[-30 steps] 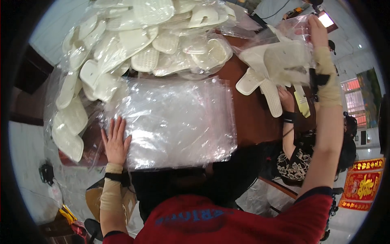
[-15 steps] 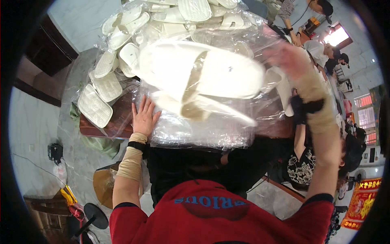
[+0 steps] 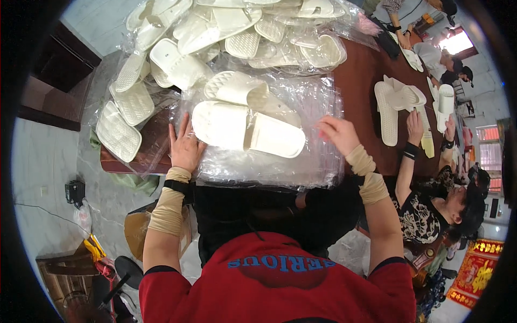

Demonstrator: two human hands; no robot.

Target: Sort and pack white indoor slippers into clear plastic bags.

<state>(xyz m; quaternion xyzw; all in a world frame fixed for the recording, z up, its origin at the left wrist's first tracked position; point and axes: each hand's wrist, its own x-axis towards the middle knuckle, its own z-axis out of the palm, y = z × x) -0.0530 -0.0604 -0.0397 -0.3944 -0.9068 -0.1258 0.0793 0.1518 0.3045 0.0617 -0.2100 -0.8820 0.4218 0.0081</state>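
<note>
Two white slippers (image 3: 237, 121) lie on one stack of clear bags (image 3: 258, 169), left hand's (image 3: 186, 151) grip spread wide, right hand's (image 3: 342, 135) narrow, its contents unclear.

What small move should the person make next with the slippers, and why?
Probably bring the right grip left to the white slippers in front: it is just right of them, apart, while they lie over the clear bags and the left grip rests at the bags' left edge.
</note>
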